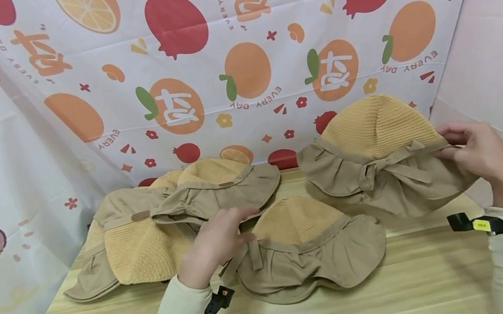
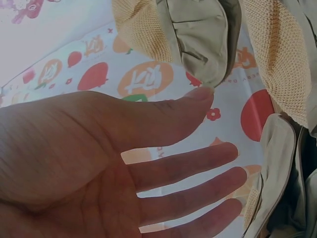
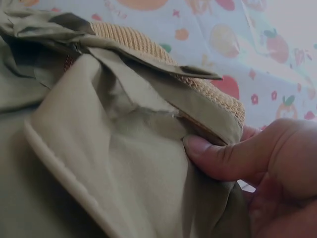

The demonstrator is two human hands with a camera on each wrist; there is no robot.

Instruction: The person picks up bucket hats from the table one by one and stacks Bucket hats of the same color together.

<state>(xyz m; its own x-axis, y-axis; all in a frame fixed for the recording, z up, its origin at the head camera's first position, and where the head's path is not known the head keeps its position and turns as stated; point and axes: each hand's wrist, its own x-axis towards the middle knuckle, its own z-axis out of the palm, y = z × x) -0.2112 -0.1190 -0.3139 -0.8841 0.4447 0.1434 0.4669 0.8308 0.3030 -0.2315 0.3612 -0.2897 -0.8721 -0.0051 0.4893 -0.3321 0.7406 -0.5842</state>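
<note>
My right hand (image 1: 481,150) pinches the right side of a sun hat (image 1: 378,129) with a straw-coloured knit crown, a khaki ruffled brim and a tied bow. In the right wrist view the thumb (image 3: 210,153) presses on the khaki cloth just below the crown; the other fingers are mostly hidden behind it. My left hand (image 1: 218,244) hovers at the left edge of a second sun hat (image 1: 295,222), which lies crown up on the table. Its fingers (image 2: 193,161) are extended and apart, holding nothing in the left wrist view.
Several similar hats, one with its knit crown (image 1: 147,254) facing forward and another with a brown tag on its band (image 1: 214,172), overlap at the left of the wooden table (image 1: 430,282). A fruit-print curtain (image 1: 228,26) hangs behind, with pale side curtains at both sides.
</note>
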